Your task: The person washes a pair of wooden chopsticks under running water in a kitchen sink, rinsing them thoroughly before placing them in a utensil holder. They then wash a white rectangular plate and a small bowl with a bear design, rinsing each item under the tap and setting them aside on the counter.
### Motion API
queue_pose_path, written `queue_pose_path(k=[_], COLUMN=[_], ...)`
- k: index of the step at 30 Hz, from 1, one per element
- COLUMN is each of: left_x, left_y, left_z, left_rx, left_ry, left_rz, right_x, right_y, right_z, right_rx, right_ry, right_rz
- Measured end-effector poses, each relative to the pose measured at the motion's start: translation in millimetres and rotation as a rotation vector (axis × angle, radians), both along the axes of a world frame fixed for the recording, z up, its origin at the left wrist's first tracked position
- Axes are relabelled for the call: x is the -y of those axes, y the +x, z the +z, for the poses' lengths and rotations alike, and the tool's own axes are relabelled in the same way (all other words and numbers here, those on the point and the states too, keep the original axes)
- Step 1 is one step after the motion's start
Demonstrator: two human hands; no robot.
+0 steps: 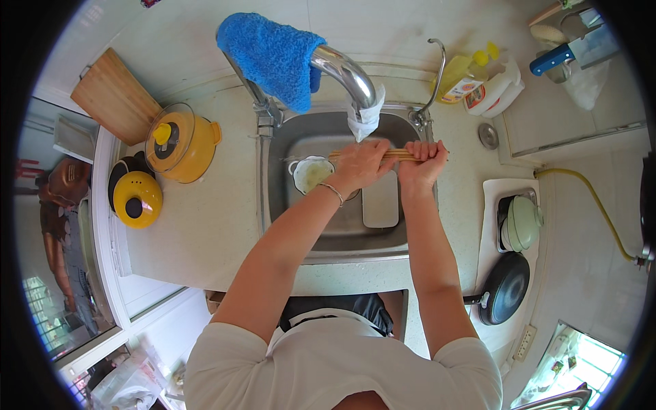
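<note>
Both my hands are over a stainless steel sink (328,241), beneath a chrome faucet (353,72) whose spout is wrapped in white cloth. My right hand (423,159) is closed around one end of a bundle of wooden chopsticks (397,155). Across the bundle's other part lies my left hand (361,159), its fingers bent over the sticks. A scalloped white bowl (310,177) sits in the sink left of my left wrist, partly hidden by it. Below my hands a rectangular white container (380,202) rests on the sink floor.
A blue towel (277,56) drapes over the faucet. Left on the counter are a yellow pot (189,154), a yellow lid (137,200) and a cutting board (115,97). On the right are a soap bottle (461,77), green bowls (523,223), a frying pan (506,288) and a blue-handled knife (553,59).
</note>
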State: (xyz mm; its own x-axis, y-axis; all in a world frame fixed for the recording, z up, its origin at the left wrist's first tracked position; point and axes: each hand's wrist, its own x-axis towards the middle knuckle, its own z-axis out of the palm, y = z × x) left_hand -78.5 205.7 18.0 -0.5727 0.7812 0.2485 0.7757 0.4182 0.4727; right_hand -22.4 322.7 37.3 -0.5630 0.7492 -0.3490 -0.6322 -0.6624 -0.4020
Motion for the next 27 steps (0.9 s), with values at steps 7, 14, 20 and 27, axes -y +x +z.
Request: queue_pose_path(k=[7,14,20,27], left_x=[24,27,40,71], left_y=[-37,-39,-43,-42], left_z=[-22,-9,-5,-22], left_rx=[0.069,0.274,0.839,1.506], left_ry=[-0.188,-0.273,-0.256,-0.030], left_rz=[-0.144,-0.013,-0.159,-0.188], right_x=[-7,-12,-10,11], right_y=[1,-5,-19,-27], right_z=[2,4,1,-17], right_rx=[-0.039,-0.154,-0.165,0.059], right_ry=[-0.022,0.149,0.137,0.238], right_rz=[0.036,0.211,0.324,0.472])
